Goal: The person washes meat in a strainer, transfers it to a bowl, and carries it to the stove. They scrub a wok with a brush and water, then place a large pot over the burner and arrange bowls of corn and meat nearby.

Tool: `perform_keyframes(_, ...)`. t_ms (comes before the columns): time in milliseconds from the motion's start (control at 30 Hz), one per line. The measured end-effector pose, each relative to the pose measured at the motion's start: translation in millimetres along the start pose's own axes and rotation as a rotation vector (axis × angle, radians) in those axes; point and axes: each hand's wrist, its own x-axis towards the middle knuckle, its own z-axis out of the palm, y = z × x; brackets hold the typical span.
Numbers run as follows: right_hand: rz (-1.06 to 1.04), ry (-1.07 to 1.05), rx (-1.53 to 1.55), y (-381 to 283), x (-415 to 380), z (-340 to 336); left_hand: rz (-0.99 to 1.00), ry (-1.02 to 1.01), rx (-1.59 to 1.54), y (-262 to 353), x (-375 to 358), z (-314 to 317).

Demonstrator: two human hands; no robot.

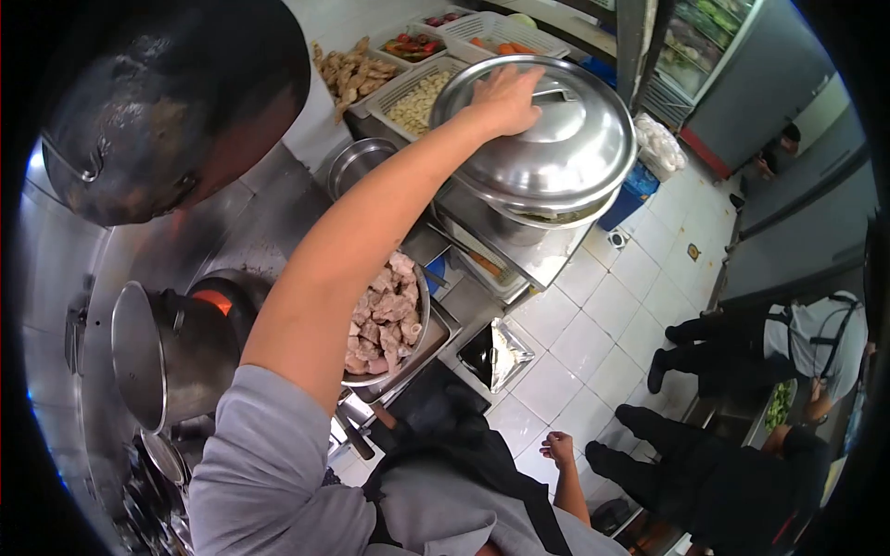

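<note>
My left hand (508,100) reaches across to a large round steel pot lid (547,153), its fingers closed at the handle on top. Under the lid is a wide metal pot (519,227) on a steel counter; the lid hides most of its contents. Below my left forearm, a round metal bowl heaped with pale cooked meat chunks (380,320) sits partly covered from view. My right hand (558,448) hangs low at my side over the floor, fingers loosely bent and apart, with nothing visible in it.
A big black wok (167,102) stands tilted at upper left. Below it, a tall pot (171,352) is beside a glowing burner (213,300). Baskets hold peeled garlic (419,104), ginger (350,76) and peppers (412,46). Two people (714,491) work at lower right.
</note>
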Motion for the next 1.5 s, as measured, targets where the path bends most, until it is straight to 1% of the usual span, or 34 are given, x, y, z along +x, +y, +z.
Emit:
perform_keyframes(33,0.002,-0.002,-0.044,6,5,2,-0.05,-0.083,-0.091,-1,0,-1)
perform_keyframes(133,-0.111,-0.06,-0.298,-19,1,14,-0.045,0.153,0.05,6,-20,-12)
perform_keyframes(200,-0.378,-0.024,-0.54,-44,7,23,-0.054,0.266,0.014,3,-48,-38)
perform_keyframes(233,-0.506,-0.017,-0.579,-59,11,29,-0.051,0.329,0.005,-1,-61,-51)
perform_keyframes(267,-0.664,0.016,-0.68,-81,10,36,-0.049,0.337,-0.052,-9,-82,-65)
perform_keyframes(333,-0.78,-0.006,-0.617,-154,-21,64,-0.029,0.358,-0.187,-28,-141,-103)
perform_keyframes(367,-0.811,-0.042,-0.544,-188,-36,76,-0.117,0.327,-0.213,-37,-174,-119)
perform_keyframes(400,-0.866,-0.075,-0.54,-222,-50,86,-0.202,0.297,-0.246,-48,-213,-131)
perform_keyframes(433,-0.948,-0.063,-0.537,-251,-64,96,-0.29,0.308,-0.2,-57,-256,-139)
perform_keyframes(467,-1.02,-0.083,-0.492,-284,-88,108,-0.413,0.276,-0.242,-68,-299,-144)
perform_keyframes(500,-0.991,-0.12,-0.43,-309,-103,118,-0.565,0.266,-0.301,-73,-343,-148)
perform_keyframes(533,-1.048,-0.109,-0.574,-350,-147,132,-0.722,0.251,-0.359,-76,-383,-149)
perform_keyframes(600,-1.128,-0.292,-0.422,-382,-166,160,-0.86,0.182,-0.458,-84,-453,-142)
perform_keyframes(633,-1.236,-0.316,-0.51,-401,-182,172,-0.929,0.15,-0.509,-86,-480,-139)
perform_keyframes(667,-1.257,-0.323,-0.51,-416,-191,184,-0.882,0.135,-0.469,-85,-497,-135)
perform_keyframes(733,-1.301,-0.343,-0.514,-436,-207,206,-0.809,0.06,-0.333,-74,-504,-141)
perform_keyframes(767,-1.347,-0.348,-0.53,-444,-216,214,-0.839,0.099,-0.4,-67,-501,-145)
perform_keyframes(800,-1.397,-0.354,-0.541,-454,-223,222,-0.873,0.1,-0.398,-63,-500,-148)
perform_keyframes(833,-1.44,-0.356,-0.551,-459,-227,231,-0.842,0.12,-0.422,-63,-502,-147)
perform_keyframes(867,-1.429,-0.414,-0.524,-462,-225,247,-0.809,0.14,-0.444,-66,-504,-144)
perform_keyframes(933,-1.402,-0.52,-0.464,-465,-219,284,-0.827,0.058,-0.399,-75,-510,-130)
perform_keyframes(967,-1.322,-0.441,-0.739,-468,-229,298,-0.811,0.013,-0.345,-77,-508,-126)
perform_keyframes(1000,-1.386,-0.427,-0.825,-462,-223,309,-0.794,-0.031,-0.287,-81,-506,-121)
perform_keyframes(1067,-1.502,-0.404,-1.0,-445,-206,333,-0.753,-0.011,-0.221,-89,-505,-110)
perform_keyframes(1100,-1.368,-0.446,-1.048,-438,-205,339,-0.751,-0.027,-0.167,-90,-500,-111)
perform_keyframes(1200,-1.447,-0.362,-1.106,-414,-225,357,-0.689,-0.072,-0.089,-107,-495,-101)
perform_keyframes(1233,-1.475,-0.275,-1.146,-404,-223,366,-0.655,-0.09,-0.069,-109,-492,-100)
perform_keyframes(1267,-1.485,-0.239,-1.18,-400,-222,373,-0.618,-0.112,-0.05,-111,-488,-98)
perform_keyframes(1333,-1.505,-0.159,-1.245,-397,-222,386,-0.609,-0.135,-0.063,-112,-482,-95)
perform_keyframes(1367,-1.485,-0.181,-1.235,-400,-225,389,-0.604,-0.145,-0.07,-112,-478,-94)
perform_keyframes(1400,-1.516,-0.191,-1.235,-401,-223,390,-0.6,-0.151,-0.075,-112,-474,-92)
perform_keyframes(1433,-1.549,-0.207,-1.236,-402,-220,390,-0.488,-0.128,0.004,-115,-476,-86)
perform_keyframes(1467,-1.586,-0.231,-1.241,-403,-217,390,-0.496,-0.183,-0.026,-112,-473,-86)
perform_keyframes(1500,-1.555,-0.216,-1.257,-400,-216,389,-0.518,-0.229,-0.047,-111,-470,-88)
